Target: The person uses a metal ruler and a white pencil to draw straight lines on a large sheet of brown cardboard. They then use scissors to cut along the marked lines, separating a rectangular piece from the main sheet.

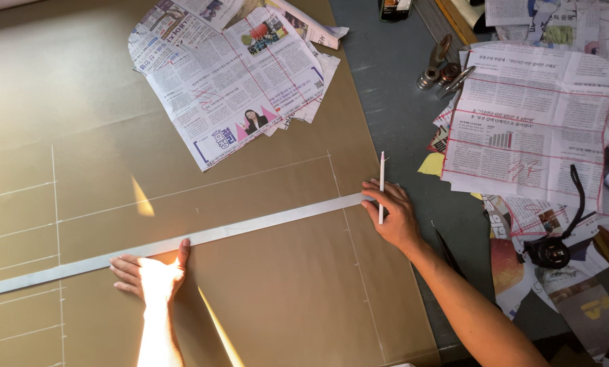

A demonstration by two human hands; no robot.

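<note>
Brown paper sheet [263, 285] across my counter [393, 102]; left hand [151, 272] spread flat pins the long metal ruler [202, 238] at seven o'clock, right hand [393, 214] pinches a white pencil [382, 187] at three. Best I press evenly, no slipping.

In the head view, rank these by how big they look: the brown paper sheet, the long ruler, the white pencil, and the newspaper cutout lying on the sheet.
1. Brown paper sheet, by far the largest.
2. Newspaper cutout, by area.
3. Long ruler, longer than the cutout but very narrow, so these two depend on the measure.
4. White pencil, held in the right hand.
</note>
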